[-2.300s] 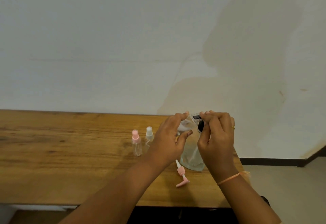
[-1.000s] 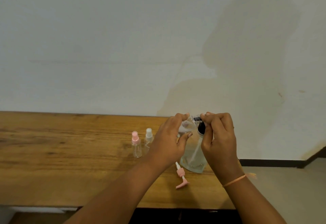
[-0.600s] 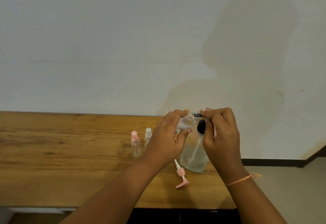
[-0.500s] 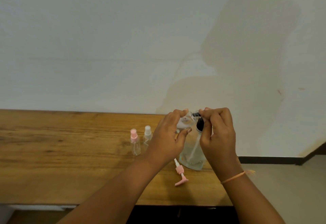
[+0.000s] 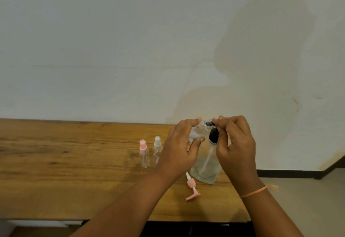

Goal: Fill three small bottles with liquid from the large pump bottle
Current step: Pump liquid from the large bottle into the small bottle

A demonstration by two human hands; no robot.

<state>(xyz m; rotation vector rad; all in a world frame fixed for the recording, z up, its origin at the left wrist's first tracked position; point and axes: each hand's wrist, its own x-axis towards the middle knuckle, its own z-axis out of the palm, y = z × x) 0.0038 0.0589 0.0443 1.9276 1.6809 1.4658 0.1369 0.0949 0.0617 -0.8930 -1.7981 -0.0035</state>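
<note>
Looking through the head camera, your only view, you have both hands raised over the right part of the brown wooden worktop (image 5: 74, 162), and the job turns on the gap between them.

Your left hand (image 5: 179, 149) pinches a small clear plastic bottle with no cap (image 5: 196, 131) between forefinger and thumb. The bottle is tipped over, so its long axis runs roughly sideways. Its open end seems to point right, though glare makes the mouth hard to tell.

Your right hand (image 5: 236, 147) is curled over the black pump top (image 5: 213, 135) of the large clear pump bottle (image 5: 206, 167). That bottle stands upright on the worktop just below both hands, with its dip tube showing inside. The dark spout (image 5: 209, 123) points left, straight at the small bottle and touching it or nearly so.

So the thing to fill lies left of the pumping hand and level with the spout. I judge that the next press needs the mouth held square under that spout. If it drifts, liquid will likely run down your left fingers.

Left of your left wrist two more small clear bottles stand close together. One is a pink-capped spray bottle (image 5: 144, 155) and the other a white-capped spray bottle (image 5: 157, 150). Both are capped and look empty, so the task is probably at an early stage. A loose pink pump cap (image 5: 192, 187) lies on the worktop just in front of the large bottle.
</note>
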